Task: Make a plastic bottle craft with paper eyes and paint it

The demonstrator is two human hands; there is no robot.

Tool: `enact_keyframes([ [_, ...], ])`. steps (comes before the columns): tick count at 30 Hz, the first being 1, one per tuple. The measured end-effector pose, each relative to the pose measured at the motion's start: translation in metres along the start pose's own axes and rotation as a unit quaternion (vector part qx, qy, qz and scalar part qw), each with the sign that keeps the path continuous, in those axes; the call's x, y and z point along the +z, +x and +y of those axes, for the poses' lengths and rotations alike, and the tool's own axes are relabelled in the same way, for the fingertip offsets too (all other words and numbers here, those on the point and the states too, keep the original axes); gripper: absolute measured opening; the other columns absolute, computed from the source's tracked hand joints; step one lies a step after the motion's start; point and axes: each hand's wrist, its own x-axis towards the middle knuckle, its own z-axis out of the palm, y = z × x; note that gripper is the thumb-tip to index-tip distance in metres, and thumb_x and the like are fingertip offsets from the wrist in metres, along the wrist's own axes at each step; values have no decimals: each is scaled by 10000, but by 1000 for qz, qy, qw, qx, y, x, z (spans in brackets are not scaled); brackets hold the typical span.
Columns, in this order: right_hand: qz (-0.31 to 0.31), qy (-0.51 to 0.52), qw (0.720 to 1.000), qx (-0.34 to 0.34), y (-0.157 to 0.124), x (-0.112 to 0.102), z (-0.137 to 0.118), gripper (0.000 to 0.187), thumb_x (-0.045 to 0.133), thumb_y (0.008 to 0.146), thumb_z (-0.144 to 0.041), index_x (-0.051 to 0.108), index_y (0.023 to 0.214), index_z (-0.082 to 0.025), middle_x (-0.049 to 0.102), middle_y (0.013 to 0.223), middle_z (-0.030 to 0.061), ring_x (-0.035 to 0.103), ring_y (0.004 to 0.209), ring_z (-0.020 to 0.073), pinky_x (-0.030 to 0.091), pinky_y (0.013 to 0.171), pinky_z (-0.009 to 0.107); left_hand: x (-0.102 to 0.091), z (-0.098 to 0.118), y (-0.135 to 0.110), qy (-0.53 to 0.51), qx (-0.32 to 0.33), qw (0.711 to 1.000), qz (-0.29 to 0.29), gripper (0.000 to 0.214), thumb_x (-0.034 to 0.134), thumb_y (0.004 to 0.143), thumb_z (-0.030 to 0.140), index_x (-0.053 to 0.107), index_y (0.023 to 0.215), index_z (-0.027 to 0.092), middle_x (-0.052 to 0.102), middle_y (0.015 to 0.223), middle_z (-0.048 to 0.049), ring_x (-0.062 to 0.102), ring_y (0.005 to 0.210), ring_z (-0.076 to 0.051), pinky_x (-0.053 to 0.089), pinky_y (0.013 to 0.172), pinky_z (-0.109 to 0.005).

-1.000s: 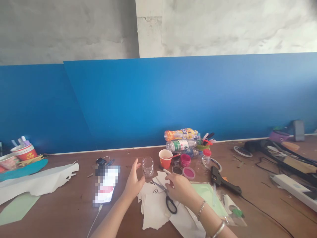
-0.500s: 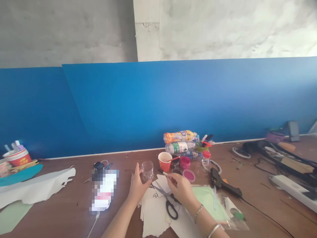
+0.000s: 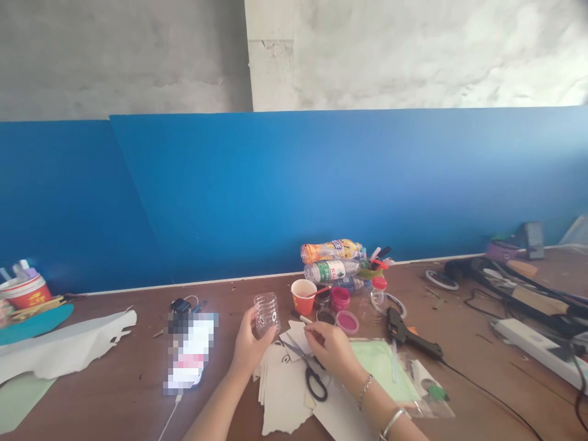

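My left hand [image 3: 250, 346] grips a clear ribbed plastic cup [image 3: 267, 311], which looks like a cut bottle end. Two drawn-looking eyes show on its near side, and it is raised and tilted. My right hand [image 3: 328, 346] has thumb and fingertips pinched together; whatever is between them is too small to make out. Just beyond those fingertips lies a slim black-and-white marker [image 3: 301, 316]. Scissors with black handles [image 3: 316, 384] lie between my hands on cut white paper [image 3: 282, 398], where small black eye drawings are visible.
A red paper cup [image 3: 303, 303] with a brush, pink paint pots [image 3: 340, 298] and plastic bottles [image 3: 331, 269] stand or lie behind. A black glue gun [image 3: 413, 337] with its cord is to the right, beside green sheets [image 3: 376, 367]. A lit phone [image 3: 190, 355] lies left.
My left hand has turned and tilted the plastic cup, so its eyes now face me. My right fingertips have drawn slightly away from the marker. The view has shifted a little.
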Motion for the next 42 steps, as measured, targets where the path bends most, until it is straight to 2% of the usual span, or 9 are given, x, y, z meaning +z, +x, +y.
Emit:
enact_keyframes([
  [3,27,26,999,26,2,-1,2,261,463,828,-273,665,968,-189,675,715,33,592,616,177,452,612,279,0,1,-3,-18,5,1000,-5,597,656,688,412,441,1205,204,571,1198,-112,561,1108,-289,410,961,-458],
  [7,91,67,992,58,5,-4,7,344,452,839,-287,550,1145,-165,650,740,24,588,639,173,461,622,281,1,-3,-4,-34,11,999,-16,624,647,709,417,396,1239,205,536,1244,-131,548,1132,-293,415,955,-455],
  [13,137,64,988,37,21,-5,1,502,482,834,-285,394,1317,-180,619,804,3,579,701,160,478,692,281,3,-4,-5,-30,-9,999,-33,653,650,710,441,384,1257,201,548,1232,-134,569,1105,-291,421,940,-448],
  [15,125,1,992,18,34,-11,-4,398,455,858,-281,483,1242,-181,626,809,18,578,746,171,467,715,284,4,-4,-5,-35,-4,999,-37,649,653,702,428,392,1247,190,547,1241,-141,575,1101,-289,429,933,-441],
  [17,107,-91,990,0,49,-19,-8,270,392,898,-258,606,1037,-169,646,828,59,576,811,191,442,730,283,5,-6,-4,-39,-5,999,-37,650,657,692,422,402,1241,187,540,1257,-147,565,1121,-297,437,928,-440],
  [20,92,-122,988,-11,71,-31,-12,309,361,926,-264,621,787,-172,649,763,78,575,791,201,407,705,275,7,-9,-3,-38,-13,999,-37,661,653,695,415,388,1254,183,522,1276,-154,551,1141,-298,437,933,-438],
  [26,66,-156,985,-22,90,-42,-12,326,363,938,-293,567,707,-186,639,719,71,585,770,202,360,696,270,8,-8,-4,-48,4,998,-42,625,651,705,348,391,1245,173,525,1270,-159,577,1099,-272,433,945,-434],
  [32,62,-166,984,-14,92,-41,-10,345,336,946,-295,558,703,-187,647,712,71,591,723,191,344,644,261,9,-9,-5,-65,0,997,-41,620,656,702,352,413,1246,184,543,1254,-143,584,1094,-261,456,920,-402],
  [42,67,-150,986,-10,95,-39,-7,306,349,921,-256,554,705,-185,657,711,83,598,734,202,348,676,275,8,-6,-5,-61,-14,997,-40,638,662,686,365,414,1243,178,540,1252,-152,587,1087,-274,446,927,-412],
])
